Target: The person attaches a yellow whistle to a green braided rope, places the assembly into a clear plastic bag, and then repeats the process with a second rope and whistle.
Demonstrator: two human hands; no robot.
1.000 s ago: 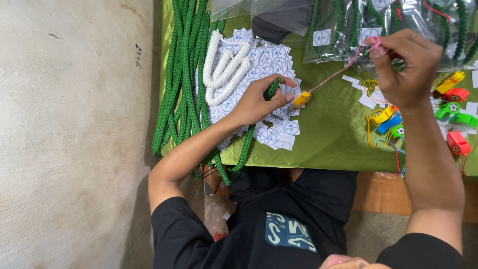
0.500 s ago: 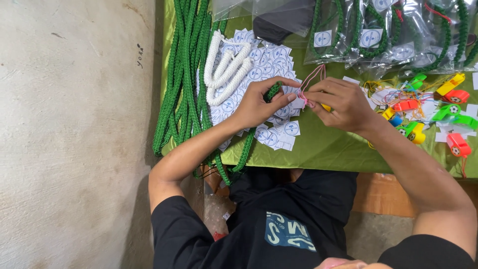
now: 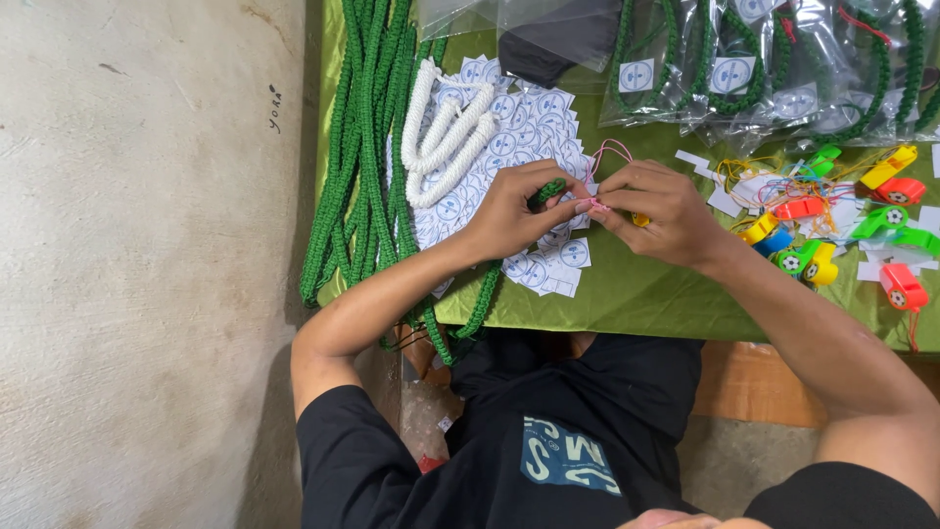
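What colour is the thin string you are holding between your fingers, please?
Pink; the thin string loops above both hands in the head view.

Background: a bare concrete floor point(image 3: 147, 264) fills the 9 o'clock side of the view, pale grey-beige, with small cracks and dark marks. The tabletop point(image 3: 636, 294) occupies the 12 to 3 o'clock area and is covered by a green cloth. A brown wooden edge point(image 3: 754, 382) shows beneath the cloth at 4 o'clock. Lighting is even and diffuse; shadows are soft.
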